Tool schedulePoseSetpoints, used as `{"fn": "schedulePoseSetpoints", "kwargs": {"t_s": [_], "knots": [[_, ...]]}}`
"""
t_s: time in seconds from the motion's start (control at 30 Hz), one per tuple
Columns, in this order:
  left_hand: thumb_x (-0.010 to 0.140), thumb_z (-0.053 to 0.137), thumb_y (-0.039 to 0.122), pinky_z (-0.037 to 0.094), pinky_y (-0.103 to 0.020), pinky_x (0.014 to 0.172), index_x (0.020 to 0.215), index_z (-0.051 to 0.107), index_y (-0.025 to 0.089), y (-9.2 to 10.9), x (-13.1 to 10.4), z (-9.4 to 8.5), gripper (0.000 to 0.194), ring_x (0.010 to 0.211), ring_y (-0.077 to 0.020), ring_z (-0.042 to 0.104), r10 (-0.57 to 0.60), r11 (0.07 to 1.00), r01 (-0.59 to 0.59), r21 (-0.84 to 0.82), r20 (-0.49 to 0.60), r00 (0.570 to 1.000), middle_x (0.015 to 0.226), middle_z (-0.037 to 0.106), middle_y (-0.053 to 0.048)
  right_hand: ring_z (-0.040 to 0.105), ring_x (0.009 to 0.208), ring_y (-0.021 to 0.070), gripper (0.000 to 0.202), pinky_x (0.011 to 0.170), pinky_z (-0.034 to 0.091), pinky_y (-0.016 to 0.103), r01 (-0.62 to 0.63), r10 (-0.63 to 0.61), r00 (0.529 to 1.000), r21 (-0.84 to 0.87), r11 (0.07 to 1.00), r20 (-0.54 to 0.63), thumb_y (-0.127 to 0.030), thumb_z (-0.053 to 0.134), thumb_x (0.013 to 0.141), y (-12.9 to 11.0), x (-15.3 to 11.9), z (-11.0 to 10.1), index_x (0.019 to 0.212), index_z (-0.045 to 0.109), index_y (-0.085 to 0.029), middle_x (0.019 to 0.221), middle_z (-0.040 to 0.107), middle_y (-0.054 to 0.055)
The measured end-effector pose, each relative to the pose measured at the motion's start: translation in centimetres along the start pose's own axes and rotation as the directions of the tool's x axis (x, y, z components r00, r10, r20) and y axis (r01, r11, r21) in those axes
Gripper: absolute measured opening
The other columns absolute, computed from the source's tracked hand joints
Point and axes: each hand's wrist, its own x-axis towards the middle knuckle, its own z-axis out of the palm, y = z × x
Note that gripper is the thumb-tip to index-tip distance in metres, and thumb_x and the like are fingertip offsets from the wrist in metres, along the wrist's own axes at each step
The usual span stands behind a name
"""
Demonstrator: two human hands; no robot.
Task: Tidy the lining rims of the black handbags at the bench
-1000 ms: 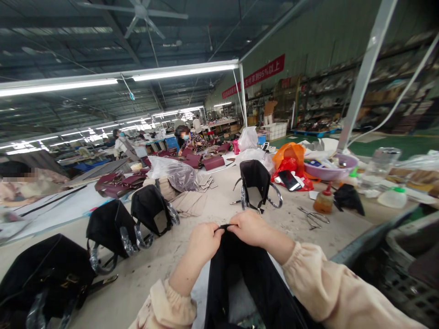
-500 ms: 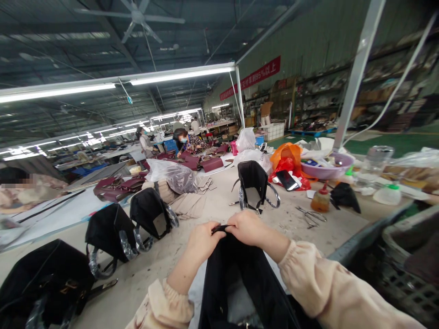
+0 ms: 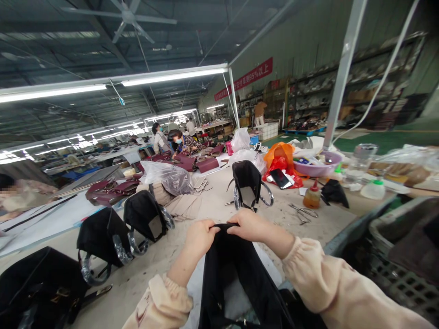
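Pinching tightly, thumbs against fingers, with left hand (image 3: 199, 239) and right hand (image 3: 250, 225) on the far edge of an open-topped black fabric bag (image 3: 253, 274) just below them. Could crease or lose that edge by tugging unevenly. Beyond the hands, meets a boxy black handled bag (image 3: 247, 177) blocking forward room; rightward, silver metal scissors (image 3: 304, 212).

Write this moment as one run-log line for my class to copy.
left hand: gripping far edge of black bag | right hand: gripping same edge | bag: open | ahead: another black bag | right: scissors, bottle
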Motion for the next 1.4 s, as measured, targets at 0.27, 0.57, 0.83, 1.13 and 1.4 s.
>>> {"fn": "schedulePoseSetpoints", "kwargs": {"t_s": [0.27,0.57,0.83,1.13,1.4], "knots": [[0.081,0.055,0.027,0.035,-0.024,0.062,0.081,0.069,0.02,0.2,0.1,-0.4,0.016,0.072,-0.0166,0.06,0.033,0.999,-0.032,-0.009,0.033,0.999,0.076,0.069,-0.003,0.063,0.086,0.0231,0.029,0.073,0.042,0.029,-0.036,0.027,0.998,-0.138,0.99,-0.064,-0.034,0.049,0.085,-1.4,0.3,0.2,0.081,0.073,-0.02,0.084,0.071,0.01],[0.085,0.048,0.025,0.037,-0.024,0.063,0.075,0.07,0.02,-0.1,1.2,0.3,0.024,0.071,-0.0168,0.063,0.15,0.988,-0.149,-0.036,0.036,0.988,0.073,0.071,-0.003,0.067,0.084,0.0221,0.029,0.069,0.049,0.026,-0.143,0.139,0.99,-0.239,0.96,-0.036,-0.041,0.051,0.085,-2.0,-0.3,-0.8,0.086,0.074,-0.023,0.083,0.072,0.008],[0.086,0.043,0.028,0.038,-0.025,0.065,0.074,0.067,0.021,-0.5,1.3,0.3,0.028,0.074,-0.0181,0.065,0.142,0.989,-0.144,0.039,0.048,0.989,0.073,0.071,-0.003,0.067,0.086,0.0266,0.02,0.069,0.052,0.031,-0.136,0.138,0.99,-0.255,0.957,-0.013,-0.025,0.057,0.078,-2.1,0.1,0.1,0.082,0.074,-0.016,0.081,0.072,0.011],[0.084,0.045,0.029,0.038,-0.026,0.062,0.076,0.068,0.022,0.6,1.6,0.0,0.025,0.075,-0.02,0.066,0.198,0.968,-0.215,0.13,0.133,0.971,0.074,0.071,-0.004,0.068,0.083,0.0262,0.024,0.068,0.053,0.031,-0.219,0.217,0.976,-0.228,0.949,-0.036,-0.031,0.058,0.08,-1.7,0.1,0.5,0.085,0.073,-0.013,0.08,0.071,0.015],[0.085,0.043,0.028,0.036,-0.025,0.061,0.075,0.065,0.021,0.1,1.5,0.6,0.026,0.075,-0.0197,0.066,0.19,0.964,-0.203,0.174,0.088,0.978,0.073,0.071,-0.004,0.066,0.089,0.0262,0.023,0.073,0.052,0.031,-0.208,0.197,0.978,-0.196,0.958,-0.071,-0.025,0.058,0.077,-2.7,-0.3,0.1,0.09,0.072,-0.013,0.087,0.07,0.016]]}}
